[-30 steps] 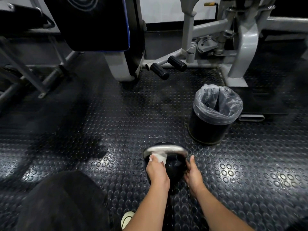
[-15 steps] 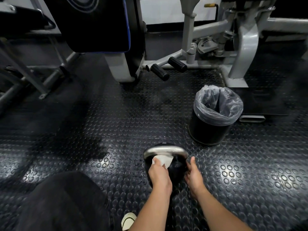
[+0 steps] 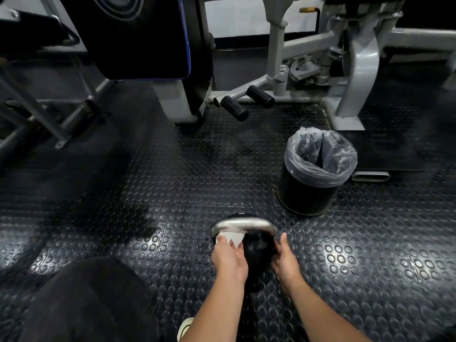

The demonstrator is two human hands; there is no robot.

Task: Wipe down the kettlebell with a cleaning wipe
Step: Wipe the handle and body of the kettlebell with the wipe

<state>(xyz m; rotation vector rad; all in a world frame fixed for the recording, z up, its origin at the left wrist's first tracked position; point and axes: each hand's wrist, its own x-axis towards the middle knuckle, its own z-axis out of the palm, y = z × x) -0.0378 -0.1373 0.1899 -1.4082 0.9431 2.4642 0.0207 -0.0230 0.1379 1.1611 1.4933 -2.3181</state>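
Observation:
A black kettlebell with a silver handle stands on the studded rubber floor just in front of me. My left hand holds a white cleaning wipe against the left side of the bell, just under the handle's left end. On the bell's right side rests my right hand, thumb pointing up, fingers wrapped round the far side and partly hidden.
A black bin with a clear plastic liner stands just beyond the kettlebell to the right. Grey gym machine frames and black foot pegs fill the back. My dark-clad knee is at lower left.
The left hand with the wipe has slid slightly down and left along the bell below the handle. The right hand has stayed on the right side.

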